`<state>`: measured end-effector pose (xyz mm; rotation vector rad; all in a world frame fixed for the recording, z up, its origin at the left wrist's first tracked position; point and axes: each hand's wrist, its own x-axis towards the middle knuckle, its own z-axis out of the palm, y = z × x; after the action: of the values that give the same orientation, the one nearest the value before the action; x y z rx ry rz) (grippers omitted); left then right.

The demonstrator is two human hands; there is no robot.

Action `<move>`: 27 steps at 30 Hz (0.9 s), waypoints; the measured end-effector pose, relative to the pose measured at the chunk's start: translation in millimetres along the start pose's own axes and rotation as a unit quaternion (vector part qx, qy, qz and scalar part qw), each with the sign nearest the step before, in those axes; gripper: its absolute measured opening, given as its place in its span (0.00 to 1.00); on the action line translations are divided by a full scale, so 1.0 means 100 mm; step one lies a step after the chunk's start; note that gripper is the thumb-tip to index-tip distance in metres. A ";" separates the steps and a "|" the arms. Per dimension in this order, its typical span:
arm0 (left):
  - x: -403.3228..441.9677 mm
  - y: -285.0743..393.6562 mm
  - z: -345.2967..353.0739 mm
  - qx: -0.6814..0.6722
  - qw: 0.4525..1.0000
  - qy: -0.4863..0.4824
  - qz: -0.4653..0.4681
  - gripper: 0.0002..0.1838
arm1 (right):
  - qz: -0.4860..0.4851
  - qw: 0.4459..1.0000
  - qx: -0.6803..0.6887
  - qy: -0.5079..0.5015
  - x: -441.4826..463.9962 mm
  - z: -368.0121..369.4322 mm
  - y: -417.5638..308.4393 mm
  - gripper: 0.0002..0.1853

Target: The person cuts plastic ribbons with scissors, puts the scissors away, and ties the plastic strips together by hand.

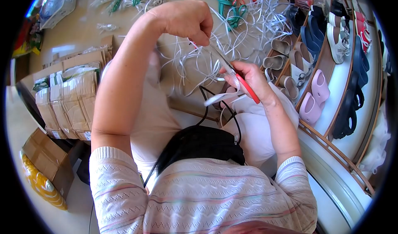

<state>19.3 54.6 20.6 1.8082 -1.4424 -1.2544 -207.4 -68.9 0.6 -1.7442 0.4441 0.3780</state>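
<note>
My left hand (186, 20) is raised ahead of me, bent down at the wrist with its fingers closed. A small reddish and white bit shows at its fingertips, but I cannot make out what it is. In my right hand (253, 77) is a pair of scissors (247, 89) with red handles, its metal blades pointing up towards my left hand. A white strip (217, 98) hangs below the right hand over my lap. Beyond both hands, a loose tangle of white strips (248, 39) lies on the floor.
Green strapping (222, 3) lies at the far side. To the right stands a rack (331, 140) of shoes, with pink slippers (311, 103) nearest. Cardboard bundles (68, 105) and a cardboard box (43, 157) are at the left. A white basket (58, 8) sits far left.
</note>
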 end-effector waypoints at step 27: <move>-0.04 0.03 0.00 -0.003 1.000 0.025 0.000 0.09 | 0.008 0.999 0.048 -0.004 0.04 0.03 0.00 0.09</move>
<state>17.6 57.5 24.8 1.8226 -1.4093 -1.2029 -204.2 -65.8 -1.6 -1.6461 0.4621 0.3689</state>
